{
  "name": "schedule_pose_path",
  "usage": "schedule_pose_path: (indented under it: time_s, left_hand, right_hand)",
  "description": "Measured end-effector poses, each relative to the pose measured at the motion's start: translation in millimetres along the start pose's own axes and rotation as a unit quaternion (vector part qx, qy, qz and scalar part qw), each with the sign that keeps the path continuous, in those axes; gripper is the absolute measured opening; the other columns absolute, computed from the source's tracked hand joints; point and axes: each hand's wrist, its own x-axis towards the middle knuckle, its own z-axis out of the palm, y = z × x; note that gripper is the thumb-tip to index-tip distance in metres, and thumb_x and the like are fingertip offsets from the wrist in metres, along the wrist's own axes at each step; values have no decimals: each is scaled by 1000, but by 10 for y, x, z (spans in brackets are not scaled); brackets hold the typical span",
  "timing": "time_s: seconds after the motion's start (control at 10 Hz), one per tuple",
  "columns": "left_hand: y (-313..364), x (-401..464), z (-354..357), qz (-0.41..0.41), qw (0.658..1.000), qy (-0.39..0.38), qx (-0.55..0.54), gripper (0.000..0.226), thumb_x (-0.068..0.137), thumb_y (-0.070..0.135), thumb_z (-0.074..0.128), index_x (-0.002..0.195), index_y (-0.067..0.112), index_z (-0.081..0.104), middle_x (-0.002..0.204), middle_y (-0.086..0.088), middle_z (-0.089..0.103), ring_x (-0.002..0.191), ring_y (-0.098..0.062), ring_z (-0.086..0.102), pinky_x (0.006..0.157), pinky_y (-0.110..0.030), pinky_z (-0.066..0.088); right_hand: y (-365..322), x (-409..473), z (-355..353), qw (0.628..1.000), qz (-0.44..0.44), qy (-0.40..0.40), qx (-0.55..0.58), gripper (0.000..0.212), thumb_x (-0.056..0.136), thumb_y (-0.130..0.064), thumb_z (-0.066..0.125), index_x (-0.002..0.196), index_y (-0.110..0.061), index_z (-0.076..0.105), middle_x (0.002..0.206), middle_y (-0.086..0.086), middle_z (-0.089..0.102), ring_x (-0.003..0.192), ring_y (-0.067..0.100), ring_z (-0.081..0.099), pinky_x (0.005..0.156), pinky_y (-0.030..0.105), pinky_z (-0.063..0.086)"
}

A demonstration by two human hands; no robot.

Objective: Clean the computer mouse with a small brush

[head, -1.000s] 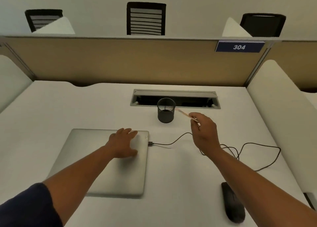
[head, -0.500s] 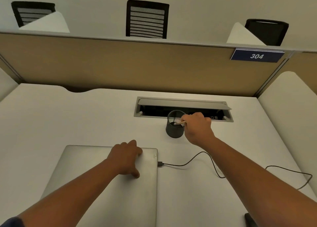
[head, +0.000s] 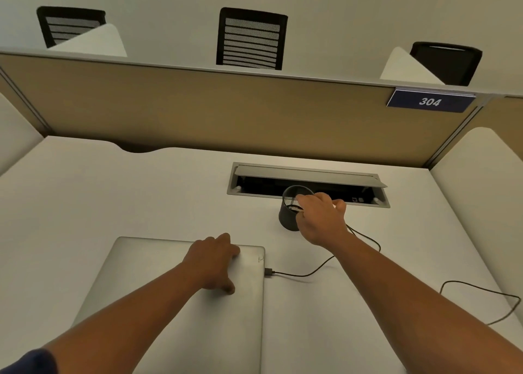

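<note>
My right hand (head: 319, 220) is at the rim of a black mesh pen cup (head: 288, 218), fingers closed around a thin pale small brush (head: 295, 203). One end of the brush dips into the cup and the other end pokes out past my knuckles. My left hand (head: 215, 260) lies flat on the lid of a closed silver laptop (head: 175, 317), holding nothing. The computer mouse is out of view.
A black cable (head: 311, 273) runs from the laptop's right edge, under my right arm, and loops at the right. Behind the cup is an open cable tray (head: 308, 172) set into the white desk (head: 113, 192). A tan partition (head: 198, 107) closes the back, white dividers the sides.
My right hand carried the brush forward and left to the pen cup and put its tip inside. The view tilted up, so the mouse dropped out of the frame. My left hand stayed on the laptop.
</note>
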Motion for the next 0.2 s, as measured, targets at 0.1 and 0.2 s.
schedule_pose_path:
  time_s: [0.1, 0.2]
  left_hand:
    - [50, -48, -120, 4, 1000, 8, -4, 86, 79, 66, 79, 152, 33, 49, 146, 6, 49, 128, -21, 57, 100, -37, 44]
    - [104, -91, -258, -2, 1000, 26, 3, 86, 87, 66, 72, 159, 31, 42, 160, 4, 43, 141, -23, 51, 111, -41, 42]
  right_hand:
    - [26, -193, -54, 998, 0, 37, 43, 56, 100, -26, 45, 155, -23, 39, 159, 1, 46, 152, 27, 29, 119, 57, 17]
    - [44, -328, -129, 994, 4, 80, 76, 59, 99, -27, 43, 157, -20, 36, 161, 2, 44, 153, 26, 29, 119, 55, 18]
